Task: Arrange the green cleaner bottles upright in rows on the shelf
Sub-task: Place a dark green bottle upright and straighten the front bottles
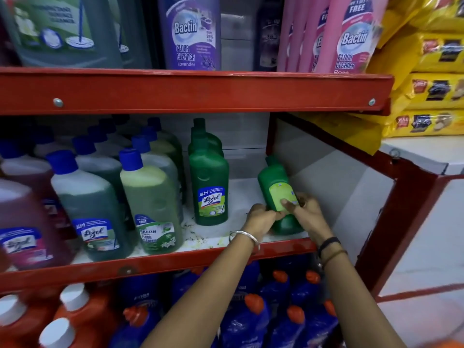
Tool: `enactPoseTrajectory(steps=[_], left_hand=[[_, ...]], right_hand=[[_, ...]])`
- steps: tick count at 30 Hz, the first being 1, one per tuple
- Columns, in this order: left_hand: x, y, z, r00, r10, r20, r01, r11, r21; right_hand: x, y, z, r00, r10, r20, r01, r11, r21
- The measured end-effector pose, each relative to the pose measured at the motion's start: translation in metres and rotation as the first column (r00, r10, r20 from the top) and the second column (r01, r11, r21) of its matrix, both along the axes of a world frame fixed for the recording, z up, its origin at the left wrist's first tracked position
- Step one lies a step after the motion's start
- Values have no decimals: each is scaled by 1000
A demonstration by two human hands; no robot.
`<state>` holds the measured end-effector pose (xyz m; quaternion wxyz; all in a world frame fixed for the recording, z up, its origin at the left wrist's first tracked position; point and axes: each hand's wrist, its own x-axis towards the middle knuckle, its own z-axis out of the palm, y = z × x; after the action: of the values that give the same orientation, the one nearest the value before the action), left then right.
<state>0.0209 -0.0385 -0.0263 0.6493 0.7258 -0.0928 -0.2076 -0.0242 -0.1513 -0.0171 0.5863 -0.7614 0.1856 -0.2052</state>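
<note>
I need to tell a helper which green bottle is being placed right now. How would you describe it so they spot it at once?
Find the middle red-edged shelf and look at its bare right end. There a green bottle leans back, gripped low down by both the left hand and right hand. Unlike the upright green Lizol row to its left, it is tilted and shows a plain yellow-green label.

"Bactin Floor Cleaner Lavender" is showing on the purple bottle (191,33) at 12 o'clock; "Bactin Floor Cleaner", "Free" on the pink bottle (352,38) at 1 o'clock; "Lizol", "All in 1" on the upright green bottle (210,194) at centre; "Bactin Floor Cleaner" on the pale green bottle (153,212) at 8 o'clock.
</note>
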Motion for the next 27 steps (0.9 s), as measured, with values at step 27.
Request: enactPoseTrajectory(steps=[27], left_hand=[[-105,158,1,497,319,807,-379,916,-129]], right_hand=[[-39,178,34,956,97,275,-54,986,-157]])
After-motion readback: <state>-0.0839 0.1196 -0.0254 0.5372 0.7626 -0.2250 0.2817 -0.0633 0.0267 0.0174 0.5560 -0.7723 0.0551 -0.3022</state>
